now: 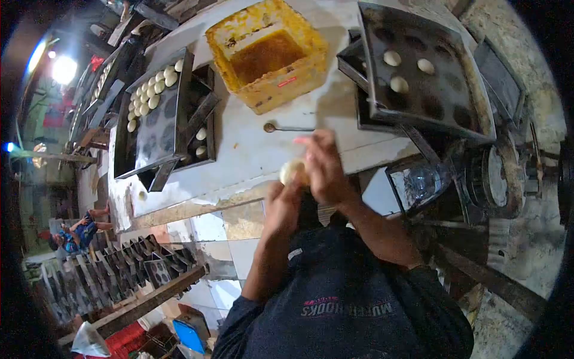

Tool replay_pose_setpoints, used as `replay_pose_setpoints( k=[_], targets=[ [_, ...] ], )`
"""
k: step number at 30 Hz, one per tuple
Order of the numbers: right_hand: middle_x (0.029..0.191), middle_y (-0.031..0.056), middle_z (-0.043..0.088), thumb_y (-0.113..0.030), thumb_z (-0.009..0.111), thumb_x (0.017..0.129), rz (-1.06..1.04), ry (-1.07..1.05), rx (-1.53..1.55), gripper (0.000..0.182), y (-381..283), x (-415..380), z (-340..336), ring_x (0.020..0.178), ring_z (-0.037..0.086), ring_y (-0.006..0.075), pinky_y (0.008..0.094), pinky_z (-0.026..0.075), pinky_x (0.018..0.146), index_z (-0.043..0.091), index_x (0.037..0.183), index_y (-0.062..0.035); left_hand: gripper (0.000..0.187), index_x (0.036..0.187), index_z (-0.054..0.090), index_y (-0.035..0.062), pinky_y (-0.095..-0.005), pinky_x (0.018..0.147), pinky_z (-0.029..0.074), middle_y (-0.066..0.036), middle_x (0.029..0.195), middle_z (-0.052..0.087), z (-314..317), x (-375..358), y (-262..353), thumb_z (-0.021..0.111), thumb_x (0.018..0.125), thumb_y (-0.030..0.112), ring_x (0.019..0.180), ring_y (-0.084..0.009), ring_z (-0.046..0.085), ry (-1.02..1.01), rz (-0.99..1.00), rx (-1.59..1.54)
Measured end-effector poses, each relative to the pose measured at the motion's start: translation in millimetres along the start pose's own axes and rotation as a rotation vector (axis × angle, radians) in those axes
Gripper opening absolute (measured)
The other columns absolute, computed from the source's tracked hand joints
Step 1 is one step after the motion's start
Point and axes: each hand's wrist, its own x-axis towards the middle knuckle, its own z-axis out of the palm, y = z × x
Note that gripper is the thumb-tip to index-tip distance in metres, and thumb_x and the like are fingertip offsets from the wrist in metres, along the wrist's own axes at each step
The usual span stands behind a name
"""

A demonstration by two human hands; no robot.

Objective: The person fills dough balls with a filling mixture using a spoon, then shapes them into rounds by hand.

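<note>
A pale round piece of dough (pixel 293 172) is between my hands near the table's front edge. My left hand (pixel 283 206) has its fingers around the dough from below. At the dough's right side is my right hand (pixel 323 167), its fingers bent and partly blurred; whether they touch the dough is hard to tell. Just beyond my hands a spoon (pixel 288 128) lies on the white table (pixel 239 143). A yellow container (pixel 275 90), smeared inside with orange-brown filling, stands farther back.
At the left, a dark tray (pixel 161 119) holds many dough balls. Another tray (pixel 439 99) at the right holds several, stacked over other trays. A person (pixel 81 232) sits far left, near a rack of trays (pixel 113 269). A metal frame (pixel 418 182) stands right of the table.
</note>
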Motion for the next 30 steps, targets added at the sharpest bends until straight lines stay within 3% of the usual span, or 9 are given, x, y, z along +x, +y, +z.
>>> replay_pose_setpoints(
  k=[2, 5, 9, 13, 15, 17, 22, 26, 30],
  targets=[
    [0.102, 0.0200, 0.054, -0.023, 0.042, 0.096, -0.072, -0.067, -0.012, 0.028, 9, 13, 24, 0.092, 0.055, 0.0332, 0.0435, 0.043, 0.083, 0.061, 0.103, -0.0034, 0.043, 0.121, 0.051, -0.0085, -0.0324, 0.084, 0.047, -0.017, 0.112, 0.060, 0, -1, 9, 0.054, 0.095, 0.025, 0.101, -0.0241, 0.059, 0.086, -0.016, 0.075],
    [0.105, 0.0197, 0.053, -0.013, 0.051, 0.088, 0.222, -0.351, 0.408, 0.024, 55, 47, 62, 0.095, 0.053, 0.0334, 0.0434, 0.042, 0.084, 0.060, 0.107, 0.0000, 0.045, 0.122, 0.051, -0.0090, -0.0353, 0.091, 0.046, -0.018, 0.117, 0.059, -31, 26, 44, 0.052, 0.095, 0.027, 0.108, -0.0266, 0.057, 0.057, 0.107, -0.142],
    [0.108, 0.0233, 0.057, -0.018, 0.051, 0.090, 0.034, -0.568, -0.866, 0.033, 171, 57, 100, 0.097, 0.056, 0.0400, 0.0499, 0.034, 0.101, 0.057, 0.112, 0.0062, 0.048, 0.126, 0.048, -0.0106, -0.0423, 0.107, 0.036, -0.024, 0.131, 0.051, -63, 52, 97, 0.052, 0.094, 0.025, 0.124, -0.0310, 0.049, -0.026, 0.173, -0.128],
    [0.099, 0.0221, 0.061, -0.017, 0.053, 0.090, -0.129, -0.752, -0.782, 0.030, 173, 68, 81, 0.090, 0.058, 0.0411, 0.0503, 0.039, 0.097, 0.058, 0.112, 0.0027, 0.039, 0.125, 0.052, -0.0088, -0.0412, 0.106, 0.037, -0.020, 0.135, 0.050, -100, 83, 130, 0.047, 0.098, 0.018, 0.124, -0.0268, 0.049, -0.035, 0.200, -0.133],
    [0.091, 0.0187, 0.061, -0.009, 0.055, 0.087, 0.603, -0.828, -0.350, 0.024, 140, 85, 66, 0.080, 0.061, 0.0383, 0.0449, 0.048, 0.085, 0.061, 0.109, -0.0007, 0.042, 0.128, 0.050, -0.0089, -0.0375, 0.102, 0.040, -0.019, 0.134, 0.051, -110, 96, 146, 0.052, 0.095, 0.017, 0.120, -0.0248, 0.052, 0.028, 0.192, -0.082],
    [0.092, 0.0178, 0.061, -0.005, 0.056, 0.086, 0.026, -0.596, -0.374, 0.022, 77, 115, 54, 0.075, 0.062, 0.0338, 0.0384, 0.051, 0.072, 0.064, 0.106, -0.0029, 0.042, 0.127, 0.050, -0.0086, -0.0358, 0.099, 0.042, -0.016, 0.130, 0.054, -125, 109, 150, 0.053, 0.094, 0.017, 0.116, -0.0239, 0.054, 0.065, 0.153, -0.081],
    [0.085, 0.0197, 0.062, -0.005, 0.055, 0.086, -0.004, -0.578, -0.573, 0.022, 37, 251, 39, 0.075, 0.062, 0.0337, 0.0405, 0.050, 0.067, 0.064, 0.105, -0.0001, 0.045, 0.139, 0.039, -0.0012, -0.0359, 0.098, 0.043, -0.016, 0.129, 0.054, -128, 149, 161, 0.047, 0.099, 0.019, 0.115, -0.0231, 0.055, 0.052, 0.080, -0.111],
    [0.081, 0.0237, 0.062, -0.004, 0.052, 0.083, -0.117, -0.837, -0.768, 0.021, 137, 308, 61, 0.075, 0.061, 0.0375, 0.0438, 0.051, 0.067, 0.065, 0.097, 0.0019, 0.050, 0.141, 0.034, -0.0023, -0.0370, 0.100, 0.041, -0.018, 0.131, 0.052, -116, 169, 173, 0.046, 0.099, 0.020, 0.118, -0.0240, 0.053, 0.017, 0.098, -0.120],
    [0.087, 0.0257, 0.062, -0.005, 0.055, 0.077, 0.097, -1.156, -0.984, 0.019, 199, 327, 81, 0.079, 0.060, 0.0428, 0.0470, 0.050, 0.071, 0.065, 0.090, 0.0037, 0.062, 0.142, 0.031, -0.0050, -0.0400, 0.104, 0.037, -0.023, 0.129, 0.053, -125, 170, 169, 0.052, 0.093, 0.027, 0.120, -0.0297, 0.051, 0.050, 0.068, -0.139]
  ],
)
